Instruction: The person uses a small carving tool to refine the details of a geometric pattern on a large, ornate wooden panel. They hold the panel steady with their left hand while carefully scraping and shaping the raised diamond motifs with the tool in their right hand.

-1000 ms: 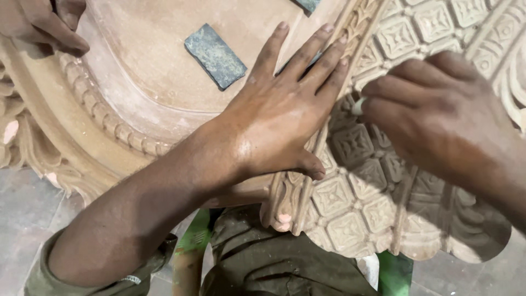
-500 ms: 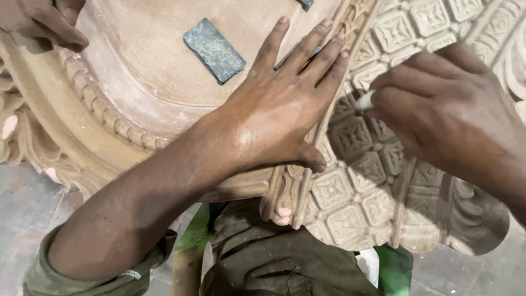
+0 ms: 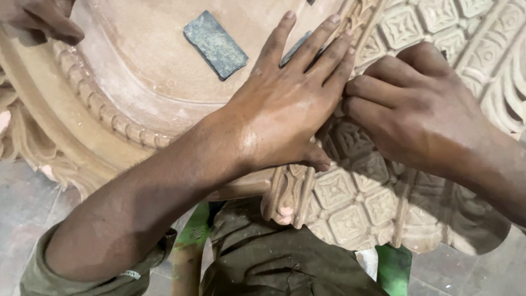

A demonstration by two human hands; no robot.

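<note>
A large carved sandstone piece (image 3: 350, 203) with square flower panels and a beaded rim fills the view. My left hand (image 3: 285, 109) lies flat on it, fingers spread toward the upright carved band (image 3: 359, 22), holding nothing. My right hand (image 3: 416, 109) is curled, its fingertips pressed to that band beside my left fingers. Whatever it pinches is hidden now; a small pale bit showed at its fingertips a moment ago. A flat grey stone (image 3: 215, 44) lies on the smooth hollow. A second grey stone (image 3: 295, 49) is partly under my left fingers.
Another person's hand (image 3: 38, 22) rests on the carving at the top left. Below the stone's edge are my olive-clad legs (image 3: 274, 263), a green stool frame (image 3: 392, 266) and the grey floor (image 3: 22, 219).
My right hand has slid left along the carving until its fingertips meet my left fingers. The pale bit at its fingertips is now covered. My left hand has stayed flat.
</note>
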